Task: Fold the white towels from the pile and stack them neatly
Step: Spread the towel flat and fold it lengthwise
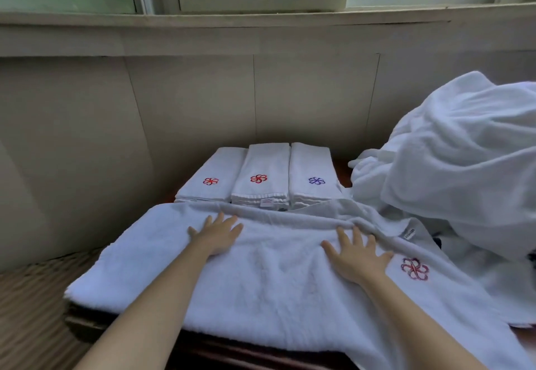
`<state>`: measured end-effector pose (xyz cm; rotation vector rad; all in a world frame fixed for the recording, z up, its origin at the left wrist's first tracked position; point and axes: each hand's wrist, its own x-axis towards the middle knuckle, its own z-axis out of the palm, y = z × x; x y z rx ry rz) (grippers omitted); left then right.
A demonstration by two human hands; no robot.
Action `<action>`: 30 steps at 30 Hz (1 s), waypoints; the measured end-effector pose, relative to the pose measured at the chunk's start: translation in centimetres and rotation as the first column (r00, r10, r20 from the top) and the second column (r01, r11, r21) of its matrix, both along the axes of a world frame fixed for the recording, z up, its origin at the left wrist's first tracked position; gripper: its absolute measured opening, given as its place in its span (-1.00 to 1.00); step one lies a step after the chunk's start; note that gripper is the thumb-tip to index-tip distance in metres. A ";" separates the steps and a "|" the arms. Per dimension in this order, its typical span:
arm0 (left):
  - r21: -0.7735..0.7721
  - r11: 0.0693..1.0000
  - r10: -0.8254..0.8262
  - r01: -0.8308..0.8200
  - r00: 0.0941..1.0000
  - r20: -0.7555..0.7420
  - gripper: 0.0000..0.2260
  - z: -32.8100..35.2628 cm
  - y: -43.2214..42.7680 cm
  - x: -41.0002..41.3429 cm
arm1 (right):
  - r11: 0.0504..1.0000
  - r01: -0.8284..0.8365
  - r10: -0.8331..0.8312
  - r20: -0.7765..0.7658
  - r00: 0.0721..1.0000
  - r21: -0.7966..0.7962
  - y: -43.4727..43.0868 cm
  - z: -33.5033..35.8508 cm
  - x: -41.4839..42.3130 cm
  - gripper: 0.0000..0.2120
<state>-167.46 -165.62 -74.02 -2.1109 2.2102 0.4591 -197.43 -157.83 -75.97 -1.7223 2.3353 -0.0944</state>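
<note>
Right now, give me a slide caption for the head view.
Both hands, left hand and right hand, press flat on a white towel before three folded stacks.

Stacks (pixel 261 178) behind towel (pixel 261 277); pile (pixel 464 166) right.

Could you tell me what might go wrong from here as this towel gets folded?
1. The spread towel overhangs the table's near edge at right; it may slide off while the left hand and right hand smooth it.
2. Its far edge touches the folded stacks; a push could skew them.
3. The unfolded pile looms at right and may slump onto it.
</note>
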 end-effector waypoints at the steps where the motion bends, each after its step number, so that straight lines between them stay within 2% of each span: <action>1: 0.015 1.000 -0.017 0.017 0.999 -0.036 -0.54 0.4 -0.1 0.2 | 1.000 -0.018 0.018 0.005 1.000 0.018 -0.2 0.2 -0.2 -0.31; 3: -0.020 0.999 -0.051 0.048 0.986 -0.158 -0.58 1.2 0.7 1.0 | 0.998 -0.066 0.066 0.022 0.998 0.021 0.1 0.8 -0.6 -0.37; 6: -0.292 0.955 -0.158 0.058 0.930 -0.332 -0.71 1.7 4.2 2.3 | 0.979 -0.142 0.163 0.141 0.977 -0.145 2.2 2.0 -0.5 -0.63; 8: -0.527 0.844 -0.296 0.104 0.908 -0.295 -0.81 1.5 8.2 2.6 | 0.923 -0.181 0.243 0.151 0.958 -0.339 4.7 2.6 0.5 -0.82; 9: -0.622 0.768 -0.372 0.153 0.896 -0.240 -0.79 1.2 10.6 2.5 | 0.888 -0.196 0.267 0.120 0.956 -0.416 6.2 2.9 1.1 -0.85; 11: -0.719 0.652 -0.464 0.241 0.876 -0.128 -0.71 0.6 15.0 2.1 | 0.848 -0.251 0.284 0.000 0.959 -0.467 9.1 3.5 2.4 -0.68; 14: -0.715 0.595 -0.551 0.368 0.834 -0.029 -0.71 -0.3 19.5 0.7 | 0.868 -0.370 0.352 -0.116 0.929 -0.332 12.1 3.8 3.3 -0.55; 16: -0.688 0.591 -0.603 0.421 0.797 -0.029 -0.75 -0.9 20.7 -0.3 | 0.863 -0.437 0.427 -0.098 0.899 -0.252 13.1 3.7 3.3 -0.57; 18: -0.664 0.613 -0.627 0.429 0.775 -0.078 -0.83 -1.2 20.9 -1.4 | 0.845 -0.487 0.498 -0.004 0.867 -0.221 13.8 4.1 2.8 -0.71; 19: -0.641 0.645 -0.619 0.416 0.776 -0.120 -0.80 -1.4 20.8 -2.0 | 0.835 -0.510 0.529 0.049 0.847 -0.207 14.0 4.3 2.3 -0.84; 20: -0.623 0.676 -0.604 0.395 0.781 -0.160 -0.73 -1.6 20.5 -2.6 | 0.828 -0.534 0.553 0.082 0.829 -0.172 14.2 4.4 1.7 -0.76; 22: -0.591 0.715 -0.570 0.374 0.801 -0.184 -0.61 -2.3 20.1 -3.7 | 0.807 -0.584 0.591 0.120 0.798 -0.086 14.8 4.4 0.5 -0.38; 23: -0.595 0.717 -0.550 0.363 0.819 -0.163 -0.59 -2.5 19.9 -4.2 | 0.805 -0.589 0.593 0.127 0.795 -0.076 15.0 4.2 0.0 -0.28; 24: -0.617 0.707 -0.531 0.346 0.836 -0.140 -0.57 -2.6 19.6 -4.7 | 0.814 -0.572 0.580 0.146 0.801 -0.098 15.2 3.9 -0.3 -0.26; 27: -0.642 0.710 -0.458 0.290 0.882 -0.109 -0.55 -2.1 18.7 -5.9 | 0.842 -0.500 0.531 0.151 0.833 -0.201 15.3 3.3 -1.1 -0.61; 30: -0.640 0.715 -0.420 0.281 0.904 -0.072 -0.54 -1.6 17.8 -6.7 | 0.835 -0.493 0.529 0.107 0.842 -0.246 15.1 3.3 -1.4 -0.73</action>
